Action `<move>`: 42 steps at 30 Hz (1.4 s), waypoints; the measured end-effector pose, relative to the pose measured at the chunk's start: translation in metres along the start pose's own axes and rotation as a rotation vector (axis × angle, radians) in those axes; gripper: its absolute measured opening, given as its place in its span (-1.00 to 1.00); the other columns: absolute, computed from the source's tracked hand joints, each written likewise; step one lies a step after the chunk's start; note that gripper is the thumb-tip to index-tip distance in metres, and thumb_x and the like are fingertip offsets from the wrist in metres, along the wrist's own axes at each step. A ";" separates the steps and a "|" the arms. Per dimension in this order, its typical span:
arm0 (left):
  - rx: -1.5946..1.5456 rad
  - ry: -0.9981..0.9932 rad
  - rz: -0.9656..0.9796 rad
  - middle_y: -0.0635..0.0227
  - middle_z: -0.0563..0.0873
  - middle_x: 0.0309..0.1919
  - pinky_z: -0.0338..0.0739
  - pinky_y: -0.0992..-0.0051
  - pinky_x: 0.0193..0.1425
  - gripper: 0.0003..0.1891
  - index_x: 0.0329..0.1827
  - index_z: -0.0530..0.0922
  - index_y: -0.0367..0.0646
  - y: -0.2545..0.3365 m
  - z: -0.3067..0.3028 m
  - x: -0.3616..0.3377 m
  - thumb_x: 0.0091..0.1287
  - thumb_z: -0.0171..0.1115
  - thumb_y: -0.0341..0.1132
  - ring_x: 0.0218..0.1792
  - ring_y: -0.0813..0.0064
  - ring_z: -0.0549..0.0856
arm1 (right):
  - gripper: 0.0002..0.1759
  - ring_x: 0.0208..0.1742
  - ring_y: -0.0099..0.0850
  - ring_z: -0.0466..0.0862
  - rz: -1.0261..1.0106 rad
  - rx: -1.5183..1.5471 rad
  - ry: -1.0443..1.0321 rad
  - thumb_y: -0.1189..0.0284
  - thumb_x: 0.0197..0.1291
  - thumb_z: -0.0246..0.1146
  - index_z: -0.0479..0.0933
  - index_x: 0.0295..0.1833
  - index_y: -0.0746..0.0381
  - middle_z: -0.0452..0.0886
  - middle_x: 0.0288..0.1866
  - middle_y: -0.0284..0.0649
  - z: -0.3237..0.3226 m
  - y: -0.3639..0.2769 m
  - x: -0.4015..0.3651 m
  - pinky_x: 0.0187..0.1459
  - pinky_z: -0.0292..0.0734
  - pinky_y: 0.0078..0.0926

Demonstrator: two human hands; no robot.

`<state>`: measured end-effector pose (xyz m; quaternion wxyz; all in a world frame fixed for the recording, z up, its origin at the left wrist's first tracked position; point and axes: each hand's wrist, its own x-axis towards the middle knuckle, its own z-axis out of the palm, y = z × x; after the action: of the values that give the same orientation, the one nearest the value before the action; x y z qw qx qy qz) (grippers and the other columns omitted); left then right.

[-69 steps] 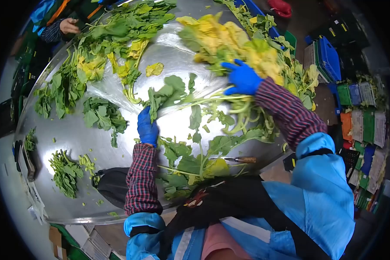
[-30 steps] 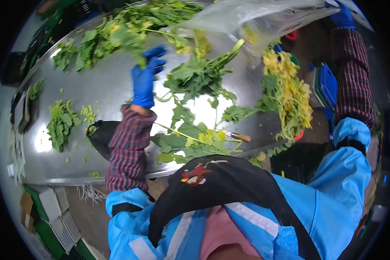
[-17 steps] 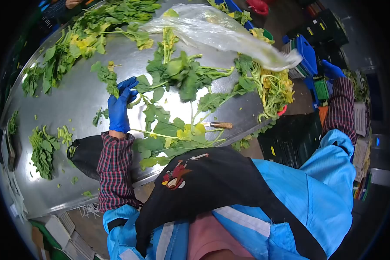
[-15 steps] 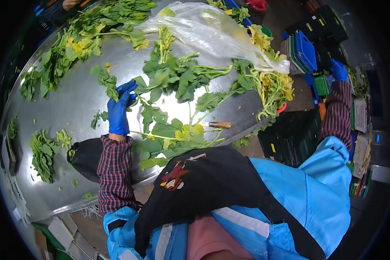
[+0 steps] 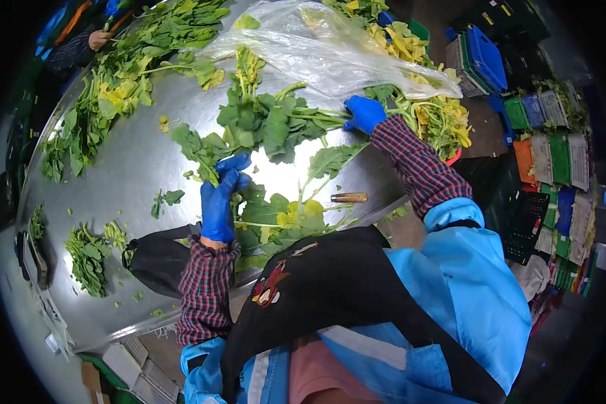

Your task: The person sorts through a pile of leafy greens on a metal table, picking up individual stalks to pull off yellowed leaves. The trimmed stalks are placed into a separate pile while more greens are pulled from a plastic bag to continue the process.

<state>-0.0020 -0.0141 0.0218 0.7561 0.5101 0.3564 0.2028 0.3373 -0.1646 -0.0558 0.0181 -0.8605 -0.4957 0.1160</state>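
In a blue glove, my left hand [image 5: 223,195] is closed round the stem end of a small leafy green sprig [image 5: 198,149], whose leaves point away from me. My gloved right hand [image 5: 365,114] is closed at the stem ends of a bunch of leafy greens [image 5: 274,124] lying on the metal table [image 5: 138,141]. More loose stalks with green and yellow leaves [image 5: 283,215] lie nearer my black apron [image 5: 316,276]. Among them rests a knife with a wooden handle [image 5: 349,197]; its blade is mostly out of sight.
A clear plastic bag [image 5: 303,47] covers part of the far side, beside yellowed leaves [image 5: 444,124]. A large heap of greens [image 5: 108,94] lies at far left. A black bag [image 5: 158,262] sits near the front edge. Another person's hand [image 5: 99,40] is at upper left; crates [image 5: 485,64] stand at right.
My right hand has come in from the far right, over the crates, to the stems of the bunch. My left hand has moved slightly right with its sprig.
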 end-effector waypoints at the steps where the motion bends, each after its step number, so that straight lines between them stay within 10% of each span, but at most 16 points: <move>1: -0.006 -0.016 -0.028 0.28 0.65 -0.14 0.45 0.60 -0.13 -0.72 0.01 0.50 -0.30 -0.005 -0.001 -0.003 0.29 0.01 -0.39 -0.29 0.61 0.56 | -0.55 -0.14 -0.13 0.56 -0.007 0.014 -0.130 0.23 -0.19 0.40 0.49 -0.14 0.14 0.55 -0.20 -0.12 -0.010 -0.009 -0.005 -0.15 0.45 -0.23; 4: -0.069 -0.074 -0.048 0.33 0.65 -0.19 0.45 0.62 -0.19 -0.72 -0.01 0.50 -0.32 -0.030 0.000 -0.006 0.27 0.01 -0.40 -0.33 0.63 0.55 | -0.62 -0.31 -0.27 0.61 -0.015 0.080 -0.314 0.28 -0.17 0.41 0.52 -0.21 0.19 0.61 -0.32 -0.17 0.026 -0.001 -0.009 -0.31 0.47 -0.37; 6: -0.087 -0.081 -0.086 0.33 0.65 -0.18 0.47 0.61 -0.17 -0.72 0.00 0.50 -0.32 -0.046 0.004 -0.008 0.26 0.02 -0.41 -0.31 0.62 0.56 | -0.72 -0.50 -0.48 0.55 0.005 1.081 -0.500 0.36 -0.08 0.37 0.56 -0.25 0.25 0.61 -0.44 -0.27 0.062 0.003 -0.008 -0.46 0.42 -0.57; 9: -0.148 -0.061 -0.143 0.32 0.64 -0.14 0.50 0.59 -0.14 -0.68 0.04 0.49 -0.29 -0.062 0.021 -0.013 0.28 0.10 -0.30 -0.21 0.57 0.60 | -0.82 -0.51 -0.62 0.49 0.146 1.399 -0.549 0.50 -0.04 0.32 0.57 -0.26 0.27 0.58 -0.46 -0.37 -0.009 -0.080 -0.038 -0.45 0.36 -0.76; 14: -0.310 -0.118 -0.129 0.27 0.62 -0.10 0.52 0.57 -0.11 -0.64 0.08 0.45 -0.29 -0.041 0.028 -0.003 0.30 0.12 -0.26 -0.15 0.53 0.60 | -0.79 -0.21 -0.62 0.51 -0.178 1.324 -0.206 0.53 0.11 0.22 0.42 -0.12 0.24 0.52 -0.25 -0.38 -0.017 -0.175 -0.063 -0.15 0.45 -0.62; 18: -0.561 -0.242 -0.153 0.28 0.61 -0.12 0.52 0.54 -0.09 -0.67 0.07 0.44 -0.30 -0.034 0.014 0.007 0.32 0.11 -0.29 -0.15 0.49 0.61 | -0.74 -0.15 -0.60 0.50 -0.245 1.594 -0.319 0.50 0.14 0.22 0.39 -0.05 0.24 0.49 -0.18 -0.35 -0.030 -0.196 -0.066 -0.08 0.44 -0.58; 26: -0.485 0.072 -0.121 0.33 0.64 -0.22 0.56 0.56 -0.26 -0.72 0.01 0.48 -0.26 -0.036 0.003 0.023 0.31 0.12 -0.31 -0.27 0.52 0.64 | -0.81 -0.23 -0.54 0.54 -0.175 1.654 -0.126 0.51 0.17 0.17 0.39 -0.10 0.28 0.50 -0.19 -0.29 -0.033 -0.197 -0.094 -0.15 0.47 -0.56; 32: -0.685 0.171 0.037 0.38 0.61 -0.26 0.52 0.54 -0.33 -0.68 0.06 0.42 -0.24 -0.044 -0.007 0.043 0.32 0.11 -0.26 -0.37 0.56 0.60 | -0.88 -0.43 -0.56 0.46 -0.011 1.547 0.560 0.41 0.26 0.10 0.38 -0.23 0.25 0.47 -0.42 -0.36 -0.075 -0.150 -0.112 -0.33 0.42 -0.64; 34: -0.589 0.055 0.134 0.41 0.60 -0.28 0.50 0.59 -0.20 -0.62 0.14 0.40 -0.27 -0.033 -0.022 0.043 0.36 0.05 -0.22 -0.29 0.60 0.58 | -0.87 -0.41 -0.55 0.48 0.152 2.002 0.328 0.46 0.25 0.09 0.40 -0.13 0.27 0.48 -0.42 -0.36 -0.095 -0.108 -0.108 -0.32 0.44 -0.65; 38: -0.297 0.052 0.000 0.40 0.61 -0.24 0.47 0.60 -0.22 -0.68 0.09 0.46 -0.28 -0.008 0.011 0.020 0.35 0.04 -0.30 -0.33 0.65 0.56 | -0.69 -0.40 -0.62 0.51 0.340 1.245 -0.112 0.48 0.14 0.19 0.48 0.02 0.30 0.54 -0.33 -0.35 -0.061 -0.082 -0.090 -0.35 0.46 -0.67; 42: -0.262 -0.050 0.061 0.36 0.62 -0.19 0.48 0.58 -0.16 -0.69 0.06 0.45 -0.27 -0.029 0.028 0.010 0.27 0.14 -0.36 -0.24 0.59 0.58 | -0.68 -0.52 -0.69 0.43 0.133 1.468 -0.260 0.44 0.09 0.25 0.52 -0.01 0.28 0.56 -0.41 -0.37 -0.064 -0.161 -0.078 -0.51 0.30 -0.77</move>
<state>0.0242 -0.0363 -0.0020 0.8184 0.4225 0.2920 0.2576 0.1770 -0.1445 0.0443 0.5217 -0.6349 -0.2359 0.5187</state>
